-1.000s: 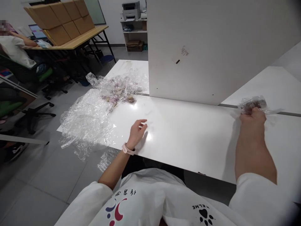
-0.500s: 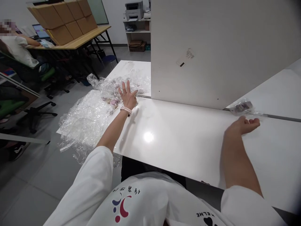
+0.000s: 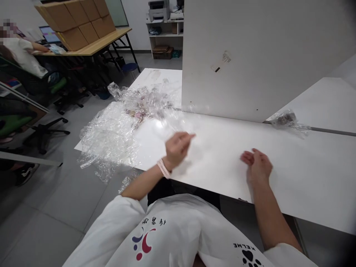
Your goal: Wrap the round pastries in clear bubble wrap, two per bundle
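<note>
My left hand point(image 3: 179, 148), with a pale band at the wrist, is closed in a pinch above the white table point(image 3: 222, 159). A blurred clear plastic bag point(image 3: 174, 120) trails behind its fingers and seems to be held by them. To its left spreads a heap of crinkled clear plastic bags point(image 3: 105, 133), with small pinkish and brown items point(image 3: 138, 114) showing among them. My right hand point(image 3: 257, 163) hovers over the tabletop, fingers loosely curled and apart, nothing in it. Farther right lies a clear bag with a dark item inside point(image 3: 286, 118), apart from that hand.
A tall white panel point(image 3: 222, 44) with a small label stands at the table's back. Part of the plastic heap hangs over the left edge. Beyond are cardboard boxes point(image 3: 75, 24) on a wooden desk, a seated person point(image 3: 22, 55), an office chair, a blue stool and a printer shelf.
My left hand has come back from the plastic heap towards me and to the right, its spread fingers now closed, with clear plastic trailing. My right hand has moved left, away from the bagged dark item.
</note>
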A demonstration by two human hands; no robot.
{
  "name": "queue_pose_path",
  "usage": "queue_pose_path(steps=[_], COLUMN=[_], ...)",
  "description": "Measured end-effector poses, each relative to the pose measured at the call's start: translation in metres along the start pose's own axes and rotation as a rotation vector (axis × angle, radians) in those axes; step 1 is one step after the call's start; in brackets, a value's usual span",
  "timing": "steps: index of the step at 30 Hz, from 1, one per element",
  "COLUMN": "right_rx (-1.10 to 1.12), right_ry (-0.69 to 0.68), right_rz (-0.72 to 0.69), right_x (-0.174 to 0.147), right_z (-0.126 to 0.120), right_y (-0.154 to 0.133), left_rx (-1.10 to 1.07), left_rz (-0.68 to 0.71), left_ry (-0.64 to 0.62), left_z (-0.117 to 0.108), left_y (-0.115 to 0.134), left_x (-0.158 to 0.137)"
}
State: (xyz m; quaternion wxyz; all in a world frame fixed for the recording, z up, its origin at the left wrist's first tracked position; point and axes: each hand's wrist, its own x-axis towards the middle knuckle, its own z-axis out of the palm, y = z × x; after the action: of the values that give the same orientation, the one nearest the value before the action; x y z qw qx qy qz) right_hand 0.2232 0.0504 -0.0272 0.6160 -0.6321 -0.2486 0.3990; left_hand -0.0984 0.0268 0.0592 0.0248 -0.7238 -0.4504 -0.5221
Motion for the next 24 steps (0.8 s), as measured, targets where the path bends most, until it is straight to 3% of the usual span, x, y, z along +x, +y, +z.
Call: queue_pose_path(steps=[2, 4, 6, 8, 10, 11, 14, 16, 17, 18, 20, 24], right_rx=[-0.003, -0.013, -0.061, -0.136, -0.158, -0.137, -0.019, 0.121, 0.198, 0.265, 0.348, 0.312], right_ry=[-0.337, -0.632, -0.779, -0.852, -0.836, -0.789, -0.555, -0.356, -0.265, -0.194, -0.135, -0.169], right_rz=[0.217, 0.415, 0.488, 0.453, 0.344, 0.283, 0.132, 0.124, 0.15, 0.188, 0.264, 0.275], right_x=[-0.035, -0.065, -0.085, -0.096, -0.097, -0.095, -0.074, -0.055, -0.045, -0.036, -0.026, -0.032], right_z=[0.011, 0.02, 0.027, 0.031, 0.031, 0.03, 0.016, 0.0, -0.009, -0.018, -0.031, -0.031], right_y=[-0.007, -0.017, -0.024, -0.026, -0.023, -0.02, -0.012, -0.01, -0.009, -0.009, -0.009, -0.007], left_rx=[-0.068, -0.149, -0.231, -0.313, -0.41, -0.45, -0.395, -0.189, -0.074, 0.022, 0.102, 0.052], left_rz=[0.049, 0.039, 0.044, 0.066, 0.071, 0.051, -0.138, -0.377, -0.515, -0.63, -0.744, -0.676], left_ry=[-0.124, -0.362, -0.589, -0.739, -0.743, -0.671, -0.254, 0.022, 0.091, 0.076, -0.082, -0.39], left_z=[0.018, 0.032, 0.04, 0.042, 0.037, 0.032, 0.004, -0.019, -0.029, -0.037, -0.041, -0.003], left_y=[0.037, 0.063, 0.08, 0.092, 0.098, 0.098, 0.079, 0.05, 0.032, 0.014, -0.015, -0.033], left_x=[-0.047, -0.08, -0.096, -0.096, -0.083, -0.075, -0.051, -0.045, -0.046, -0.049, -0.057, -0.057])
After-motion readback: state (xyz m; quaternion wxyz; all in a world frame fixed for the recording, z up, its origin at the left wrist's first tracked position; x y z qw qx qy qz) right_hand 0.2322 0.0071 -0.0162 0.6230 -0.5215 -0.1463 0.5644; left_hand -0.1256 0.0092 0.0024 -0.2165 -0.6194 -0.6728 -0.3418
